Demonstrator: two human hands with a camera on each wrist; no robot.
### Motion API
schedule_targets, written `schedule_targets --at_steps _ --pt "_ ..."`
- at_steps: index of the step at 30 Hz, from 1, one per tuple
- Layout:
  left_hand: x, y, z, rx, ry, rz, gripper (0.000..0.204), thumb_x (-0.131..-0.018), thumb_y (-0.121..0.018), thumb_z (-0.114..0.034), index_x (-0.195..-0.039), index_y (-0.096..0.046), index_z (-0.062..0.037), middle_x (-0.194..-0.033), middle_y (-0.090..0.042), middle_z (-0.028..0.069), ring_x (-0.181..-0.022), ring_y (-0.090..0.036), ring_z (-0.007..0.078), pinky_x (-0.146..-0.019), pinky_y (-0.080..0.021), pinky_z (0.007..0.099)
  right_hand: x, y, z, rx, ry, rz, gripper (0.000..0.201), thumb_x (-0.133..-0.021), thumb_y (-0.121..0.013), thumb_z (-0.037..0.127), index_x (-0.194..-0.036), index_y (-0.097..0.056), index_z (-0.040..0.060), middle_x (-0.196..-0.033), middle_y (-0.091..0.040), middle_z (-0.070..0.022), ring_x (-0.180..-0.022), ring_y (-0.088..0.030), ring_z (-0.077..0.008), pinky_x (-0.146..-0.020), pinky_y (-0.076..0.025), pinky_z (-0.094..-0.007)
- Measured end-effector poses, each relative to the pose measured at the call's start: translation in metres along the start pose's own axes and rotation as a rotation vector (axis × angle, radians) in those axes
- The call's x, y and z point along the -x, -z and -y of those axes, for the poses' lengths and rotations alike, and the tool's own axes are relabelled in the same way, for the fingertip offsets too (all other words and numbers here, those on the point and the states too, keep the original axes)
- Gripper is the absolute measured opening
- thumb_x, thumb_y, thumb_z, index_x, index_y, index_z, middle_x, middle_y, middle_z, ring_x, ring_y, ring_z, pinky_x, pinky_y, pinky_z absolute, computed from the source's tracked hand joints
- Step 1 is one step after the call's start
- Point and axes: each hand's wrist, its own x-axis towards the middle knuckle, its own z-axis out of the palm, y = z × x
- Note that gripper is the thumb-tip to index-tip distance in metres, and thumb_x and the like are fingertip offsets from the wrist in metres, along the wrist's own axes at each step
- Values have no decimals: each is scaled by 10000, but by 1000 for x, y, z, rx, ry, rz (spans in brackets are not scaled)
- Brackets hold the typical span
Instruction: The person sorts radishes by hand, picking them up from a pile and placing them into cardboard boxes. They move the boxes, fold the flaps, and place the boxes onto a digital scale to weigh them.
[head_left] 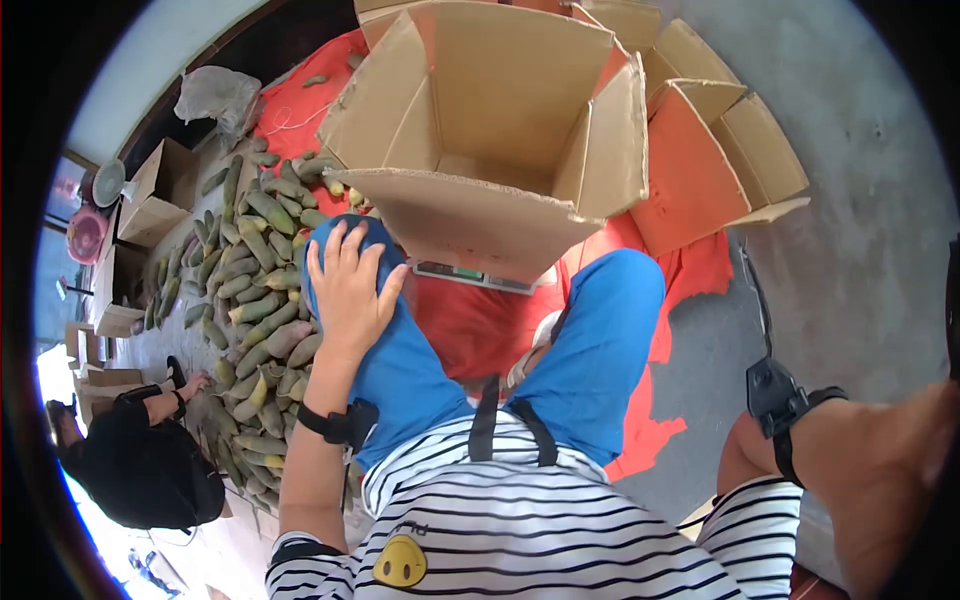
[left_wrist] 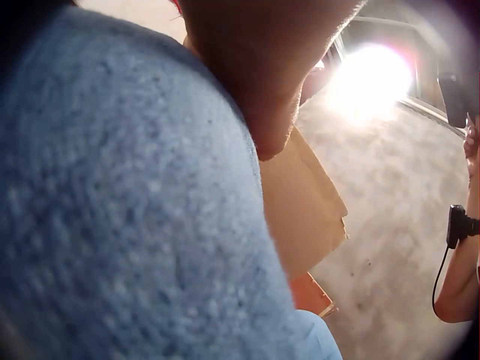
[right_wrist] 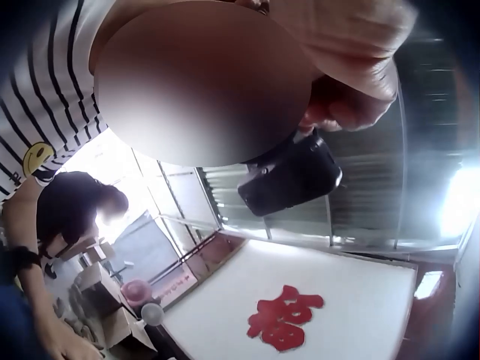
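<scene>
My left hand rests palm down on the left knee of the blue trousers, fingers spread and holding nothing. The right arm is raised, and that hand is up beside the head. Its curled fingers are at the edge of a black boxy device, the head-worn camera; part of the grip is hidden behind the hand. Before the knees stands an open cardboard box, its flaps spread, on a digital scale. Left of the knee lies a heap of green and brownish cucumber-like vegetables.
More open boxes stand at the right, over a red sheet. A plastic bag lies at the back left. Another person in black bends at the heap. Beyond are small boxes and a pink fan.
</scene>
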Motion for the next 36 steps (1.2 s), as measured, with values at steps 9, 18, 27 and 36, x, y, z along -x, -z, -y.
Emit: schedule_targets --at_steps 9,18,27,36 --pt "3 -8 -6 48 34 -57 338 -794 -609 -302 -1018 -595 -49 -1264 -544 201 -1322 -393 435 -1107 -185 656 -119 -2 -22 -92 409 -245 182 -917 -538 80 -1030 -620 -38 -1056 -629 -160 -899 -612 -225 -780 -490 -316" --pt "13 -30 5 27 -67 -138 410 -707 -694 -398 -938 -605 -71 -1201 -569 170 -1254 -450 411 -1077 -200 679 -136 -5 10 -176 529 -401 149 -902 -558 88 -974 -631 -21 -965 -631 -144 -832 -603 -216 -731 -483 -309" --pt "-4 -6 -26 116 -46 7 342 -748 -721 -297 -970 -637 -51 -1287 -543 154 -1299 -416 353 -1107 -222 583 -53 -51 23 -394 219 53 122 -887 -578 96 -918 -642 -3 -874 -633 -127 -764 -594 -207 -683 -475 -301" --pt "-2 -17 -34 136 -77 -13 252 -788 -675 -234 -957 -613 -58 -1284 -543 145 -1308 -415 313 -1112 -232 575 -5 -58 59 -579 8 244 107 -873 -598 105 -862 -653 14 -783 -636 -110 -696 -585 -198 -635 -468 -294"
